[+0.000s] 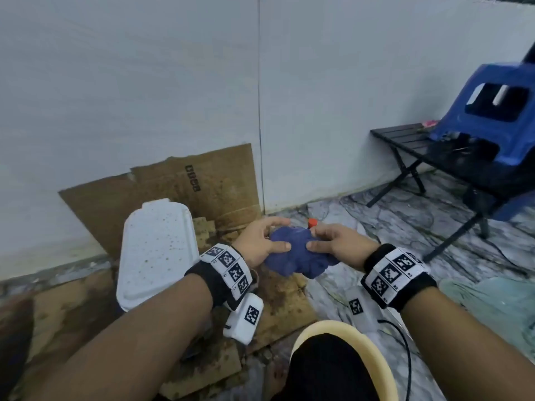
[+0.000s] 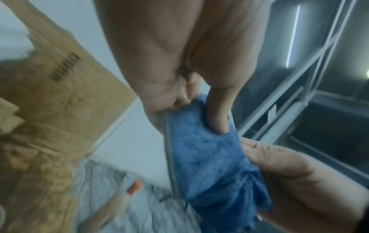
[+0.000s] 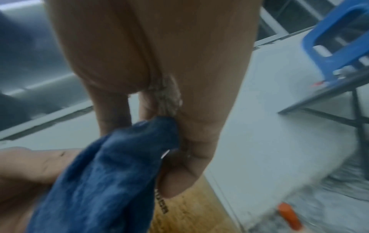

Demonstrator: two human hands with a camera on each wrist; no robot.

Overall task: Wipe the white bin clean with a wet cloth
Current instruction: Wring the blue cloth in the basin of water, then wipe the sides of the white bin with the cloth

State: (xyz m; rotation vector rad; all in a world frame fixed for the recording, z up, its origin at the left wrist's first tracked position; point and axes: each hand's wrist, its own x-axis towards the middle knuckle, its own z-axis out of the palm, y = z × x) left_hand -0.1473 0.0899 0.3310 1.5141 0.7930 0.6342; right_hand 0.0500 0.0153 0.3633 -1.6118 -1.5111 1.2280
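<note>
Two hands closed on one bunched blue cloth [image 1: 295, 251], held in the air between them above marbled floor [image 1: 405, 215]. Left hand [image 1: 260, 241] pinching the cloth's left end, thumb on the near side, fingers curled over the top. Right hand [image 1: 337, 241] gripping the opposite end likewise, thumb pressed into the fabric. Thumbs nearly meeting at the cloth's middle. Same grip confirmed at the left wrist: cloth [image 2: 209, 157] clamped under the thumb; at the right wrist, cloth [image 3: 103, 181] bunched against the fingers.

White bin [image 1: 156, 250] just left of the left hand, lying on stained cardboard [image 1: 220, 183], speckled with brown spots, untouched. Orange cap [image 1: 311, 223] just beyond the hands, partly hidden by the cloth. Black folding bench [image 1: 411, 151] well to the right of the right hand, blue plastic stool [image 1: 492, 111] tipped on it. Marker bands on both wrists.
</note>
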